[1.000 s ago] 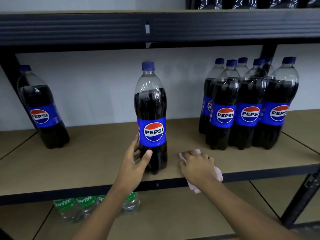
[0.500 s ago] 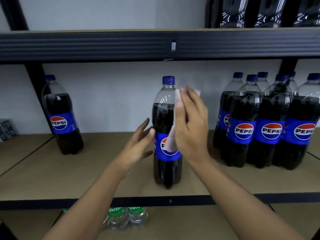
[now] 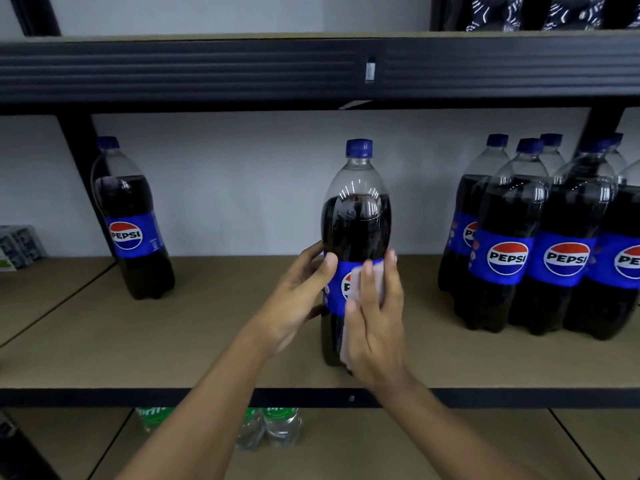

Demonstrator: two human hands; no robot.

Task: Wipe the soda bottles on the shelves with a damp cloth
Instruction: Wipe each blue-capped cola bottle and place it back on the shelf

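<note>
Head view: left hand (image 3: 294,299) grips bottle (image 3: 356,223); right hand (image 3: 377,327) flat, presses cloth (image 3: 380,284) against it.

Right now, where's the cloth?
Head view, centre: the cloth is pressed flat under the right hand against the label of the middle bottle, which the left hand holds on the shelf.

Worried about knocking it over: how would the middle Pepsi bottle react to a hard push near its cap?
Likely heavy: the bottle looks nearly full. Tall and narrow, it could tip; the left hand gripping it should steady it.
</note>
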